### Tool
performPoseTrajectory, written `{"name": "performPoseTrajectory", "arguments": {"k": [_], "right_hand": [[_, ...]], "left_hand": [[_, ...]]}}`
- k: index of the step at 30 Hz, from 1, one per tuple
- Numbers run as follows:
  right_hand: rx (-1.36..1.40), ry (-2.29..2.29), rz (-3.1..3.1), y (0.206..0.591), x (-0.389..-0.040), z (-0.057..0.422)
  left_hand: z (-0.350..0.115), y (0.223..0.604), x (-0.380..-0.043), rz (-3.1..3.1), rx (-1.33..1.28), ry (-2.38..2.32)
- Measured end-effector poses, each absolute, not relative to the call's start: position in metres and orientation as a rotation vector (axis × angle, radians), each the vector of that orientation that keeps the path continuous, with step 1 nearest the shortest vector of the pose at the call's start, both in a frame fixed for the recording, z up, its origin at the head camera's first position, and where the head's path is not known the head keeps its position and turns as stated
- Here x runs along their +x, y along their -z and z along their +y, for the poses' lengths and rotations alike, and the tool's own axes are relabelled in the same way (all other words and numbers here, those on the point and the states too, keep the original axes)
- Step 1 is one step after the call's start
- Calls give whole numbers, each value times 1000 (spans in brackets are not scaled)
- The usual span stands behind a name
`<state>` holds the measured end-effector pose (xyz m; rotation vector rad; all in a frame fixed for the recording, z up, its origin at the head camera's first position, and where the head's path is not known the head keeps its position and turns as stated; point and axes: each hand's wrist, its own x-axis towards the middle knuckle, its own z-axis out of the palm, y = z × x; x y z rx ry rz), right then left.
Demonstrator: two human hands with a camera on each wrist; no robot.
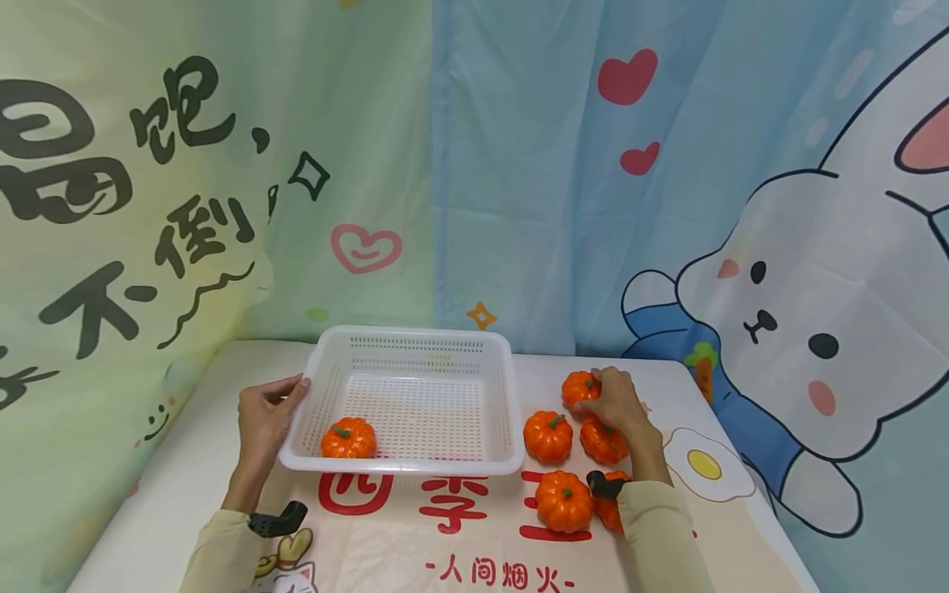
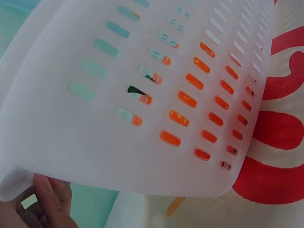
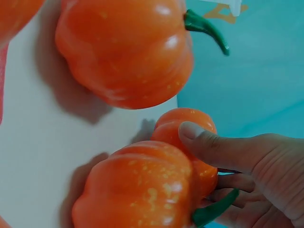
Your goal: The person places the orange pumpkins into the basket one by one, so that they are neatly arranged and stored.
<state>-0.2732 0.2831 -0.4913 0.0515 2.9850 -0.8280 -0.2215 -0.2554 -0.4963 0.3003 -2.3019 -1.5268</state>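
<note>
The basket (image 2: pixel 142 164) pinched by the left fingers (image 2: pixel 53 204) looks like moulded plastic: smooth, slightly translucent, with a soft sheen on its slotted wall. The pumpkin (image 1: pixel 577 388) gripped by the right fingers (image 3: pixel 221 150) looks like hard plastic, glossy over smooth, rounded ribs. The pumpkins (image 3: pixel 135 183) near those fingers have the same slick finish, bright highlights and, on the closest, fine speckling; their stems (image 3: pixel 207 29) look like plastic too, smooth and shiny. Below the fingers, the counter (image 1: pixel 203 412) has a smooth, matt surface, printed in places. Beyond the fingers, the curtain (image 1: pixel 511 165) is printed cloth, softly creased, with a dull sheen.
</note>
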Motion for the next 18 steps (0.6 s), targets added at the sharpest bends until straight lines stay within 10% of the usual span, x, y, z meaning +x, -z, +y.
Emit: {"name": "performPoseTrajectory", "arguments": {"k": [18], "right_hand": [[24,863,2972,469,-264,271]], "left_hand": [[-257,499,-224,-2299,312,1541]]}}
